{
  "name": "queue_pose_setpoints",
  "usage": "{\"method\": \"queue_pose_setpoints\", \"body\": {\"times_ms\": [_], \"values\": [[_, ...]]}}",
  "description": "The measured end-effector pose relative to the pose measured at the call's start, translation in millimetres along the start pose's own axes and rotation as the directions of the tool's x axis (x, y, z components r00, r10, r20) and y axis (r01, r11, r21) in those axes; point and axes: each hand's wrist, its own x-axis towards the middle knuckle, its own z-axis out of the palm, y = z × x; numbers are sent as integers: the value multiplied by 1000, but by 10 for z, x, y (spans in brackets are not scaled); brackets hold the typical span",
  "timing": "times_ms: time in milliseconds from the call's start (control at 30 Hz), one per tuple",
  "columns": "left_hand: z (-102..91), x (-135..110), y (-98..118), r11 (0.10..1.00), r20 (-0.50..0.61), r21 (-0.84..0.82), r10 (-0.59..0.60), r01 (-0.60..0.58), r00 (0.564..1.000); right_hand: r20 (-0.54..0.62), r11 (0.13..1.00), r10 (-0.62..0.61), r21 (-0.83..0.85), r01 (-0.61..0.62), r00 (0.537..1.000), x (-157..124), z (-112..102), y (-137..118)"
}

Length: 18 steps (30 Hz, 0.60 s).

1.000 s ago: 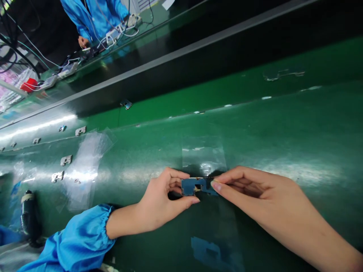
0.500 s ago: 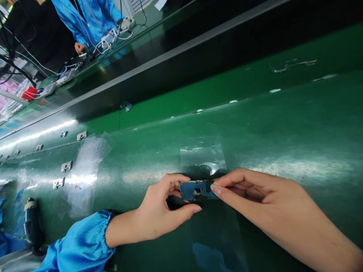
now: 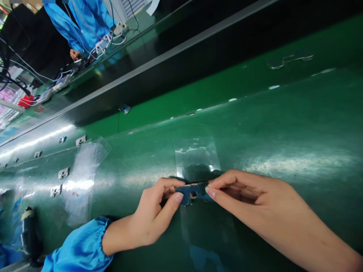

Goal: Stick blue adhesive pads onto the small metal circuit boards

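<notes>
Blue circuit board (image 3: pixel 193 193) sits pinched from either end between the fingertips of the left hand (image 3: pixel 153 213) and right hand (image 3: pixel 249 194), over the green bench mat (image 3: pixel 283 124); clear plastic film (image 3: pixel 195 158) lies flat just beyond.

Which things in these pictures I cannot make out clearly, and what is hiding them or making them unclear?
All in the head view:
The blue circuit board: its ends are hidden by the fingers of the left hand and the right hand, and its underside does not show.
Components on that board: too small to identify.
The small metal pieces: too small to identify.
The dark object: too dark to identify.
The person in a blue coat: cut off by the top edge.
</notes>
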Motion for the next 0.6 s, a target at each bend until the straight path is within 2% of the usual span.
{"method": "queue_pose_setpoints", "body": {"times_ms": [400,600], "values": [[59,43,20,1000,-131,-1,15,-16,991,36,996,-88,-10,89,995,-19,3,49],[87,72,57,998,-150,-54,8,-17,989,20,996,-93,-8,93,995,-22,-1,54]]}}
